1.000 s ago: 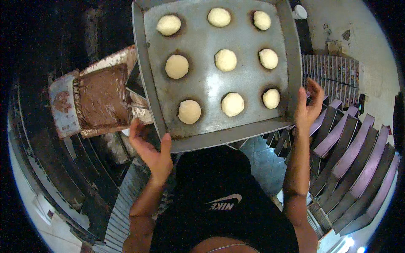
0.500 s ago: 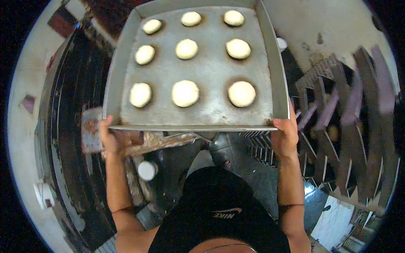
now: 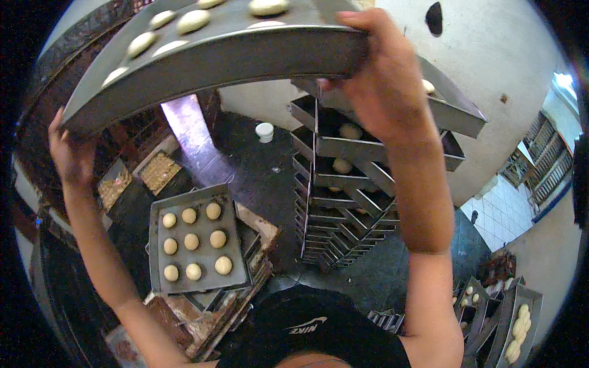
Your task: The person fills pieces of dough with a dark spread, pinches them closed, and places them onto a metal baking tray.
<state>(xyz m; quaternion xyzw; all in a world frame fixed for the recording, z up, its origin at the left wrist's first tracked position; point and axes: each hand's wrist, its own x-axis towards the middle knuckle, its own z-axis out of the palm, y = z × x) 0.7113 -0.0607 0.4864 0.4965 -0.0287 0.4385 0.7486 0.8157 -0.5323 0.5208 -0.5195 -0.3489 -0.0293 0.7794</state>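
A metal tray [image 3: 215, 61] bearing several pale dough balls [image 3: 192, 21] is raised across the upper left and middle of the view. My left hand [image 3: 75, 152] grips its left corner. My right hand [image 3: 386, 83] is closed on its right corner, thumb over the rim. Just beyond my right hand, the raised tray overlaps a tall stack of crisscrossed trays [image 3: 343, 147], whose top tray [image 3: 454, 118] holds dough. Below, between my arms, another tray [image 3: 156, 270] with several dough balls [image 3: 191, 241] sits tilted on a pile of trays and boards [image 3: 257, 227].
A white bucket [image 3: 264, 132] stands on the dark floor [image 3: 242, 153]. Two pans of small pieces [image 3: 158, 170] are at the left beside dark shelving. More loaded trays [image 3: 518, 319] are at lower right. A wall [image 3: 491, 73] and tiled opening [image 3: 503, 199] are on the right.
The held tray has risen and tilted so its near side wall shows, my right hand higher than my left. The view has turned, bringing the tall stack and the lower tray into sight.
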